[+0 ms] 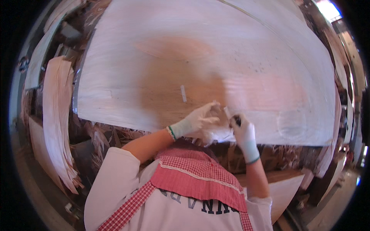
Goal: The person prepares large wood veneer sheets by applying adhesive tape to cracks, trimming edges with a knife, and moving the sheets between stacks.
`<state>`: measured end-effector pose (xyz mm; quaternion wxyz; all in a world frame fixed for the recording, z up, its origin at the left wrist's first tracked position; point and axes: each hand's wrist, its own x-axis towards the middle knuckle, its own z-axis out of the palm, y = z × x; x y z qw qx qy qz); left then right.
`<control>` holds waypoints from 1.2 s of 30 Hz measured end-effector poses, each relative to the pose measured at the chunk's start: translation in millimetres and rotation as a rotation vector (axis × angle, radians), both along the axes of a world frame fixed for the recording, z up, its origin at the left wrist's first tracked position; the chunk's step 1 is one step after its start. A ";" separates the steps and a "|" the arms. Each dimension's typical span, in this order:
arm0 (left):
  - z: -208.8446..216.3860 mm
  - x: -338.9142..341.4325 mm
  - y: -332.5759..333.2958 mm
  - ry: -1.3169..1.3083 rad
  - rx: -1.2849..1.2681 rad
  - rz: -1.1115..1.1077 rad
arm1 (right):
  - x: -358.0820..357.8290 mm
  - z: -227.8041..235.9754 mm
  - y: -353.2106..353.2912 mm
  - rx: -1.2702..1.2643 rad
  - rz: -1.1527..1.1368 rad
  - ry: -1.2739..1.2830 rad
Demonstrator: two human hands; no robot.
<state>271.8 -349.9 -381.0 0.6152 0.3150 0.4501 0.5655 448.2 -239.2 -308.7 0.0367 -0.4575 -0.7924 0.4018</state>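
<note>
A large pale sheet of wood veneer [115, 88] lies in front of me. Both my hands wear white gloves with green cuffs and are over its near edge. My left hand [198, 121] has bent fingers, with a gap between thumb and forefinger. My right hand [245, 134] is closed around a small dark object [235, 121], whose kind I cannot make out. Beside its fingers, a short whitish strip [226, 112] shows between the hands. Another short white strip [183, 93] lies on the sheet, ahead of my left hand. Blur hides the area under my fingers.
Long bundles of thin veneer [58, 123] stand at the left. Torn veneer scraps [101, 140] hang below the sheet's near edge. A pale board [287, 192] is low at the right, beside my body. More stacked wood lines the right rim.
</note>
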 end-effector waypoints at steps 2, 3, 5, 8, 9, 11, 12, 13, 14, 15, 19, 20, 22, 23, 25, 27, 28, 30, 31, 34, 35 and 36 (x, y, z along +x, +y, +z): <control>42.2 -12.6 -17.5 -0.161 -0.067 0.076 | -27.9 16.2 -30.0 -0.016 0.065 0.072; 46.2 -23.3 -27.4 -0.158 -0.118 0.120 | -43.6 21.2 -41.9 -0.006 0.121 0.107; 65.5 -49.0 -41.9 -0.062 -0.129 0.325 | -84.6 37.1 -58.4 -0.135 0.070 0.183; 68.4 -99.3 -66.9 0.279 -0.216 0.603 | -143.3 1.7 -72.3 -0.168 0.074 0.363; 63.0 -121.3 -74.5 0.426 -0.261 0.681 | -164.5 0.6 -75.0 -0.213 0.107 0.290; 34.1 -174.7 -86.5 0.537 -0.335 0.934 | -203.6 -19.8 -79.8 -0.312 0.203 0.142; 9.0 -206.4 -96.6 0.635 -0.333 0.968 | -220.7 -34.5 -83.1 -0.259 0.239 0.143; -12.0 -237.8 -100.6 0.730 -0.329 0.997 | -237.8 -53.7 -86.6 -0.204 0.272 0.141; -18.5 -265.2 -95.1 0.942 -0.347 0.982 | -254.7 -71.0 -89.8 -0.152 0.301 0.135; -23.2 -290.5 -88.7 1.154 -0.367 0.955 | -272.7 -84.3 -90.5 -0.163 0.277 0.165; -28.5 -372.5 -24.9 1.450 -0.304 0.879 | -356.4 -98.9 -77.9 -0.482 0.020 0.259; -35.3 -390.5 -15.2 1.516 -0.261 0.865 | -372.5 -96.0 -76.4 -0.629 -0.080 0.281; -53.1 -415.9 0.3 1.646 -0.163 0.828 | -392.6 -109.1 -74.4 -0.684 -0.142 0.304; -63.2 -421.0 2.0 1.659 -0.172 0.899 | -399.9 -107.7 -76.5 -0.714 -0.173 0.312; -75.7 -425.3 8.7 1.675 -0.182 1.033 | -404.5 -109.2 -77.3 -0.684 -0.221 0.273; -82.4 -417.7 0.5 1.760 -0.104 0.854 | -404.4 -115.2 -74.4 -0.671 -0.257 0.292; -81.1 -413.5 -1.8 1.800 -0.056 0.755 | -404.0 -118.5 -64.4 -0.367 -0.110 0.246; -80.1 -406.9 -6.6 1.814 -0.155 0.747 | -394.9 -124.2 -36.2 0.227 0.186 0.125; -78.6 -405.2 -8.6 1.820 -0.205 0.744 | -386.7 -124.6 -22.4 0.228 0.146 0.108; -66.9 -391.0 3.7 1.808 -0.292 0.740 | -345.1 -90.0 -10.7 -0.383 -0.096 0.126; -55.9 -380.2 19.4 1.840 -0.303 0.773 | -327.2 -89.9 -15.0 -0.495 -0.179 0.179; -47.2 -356.8 40.4 1.815 -0.193 0.792 | -312.1 -91.6 -18.5 -0.605 -0.262 0.234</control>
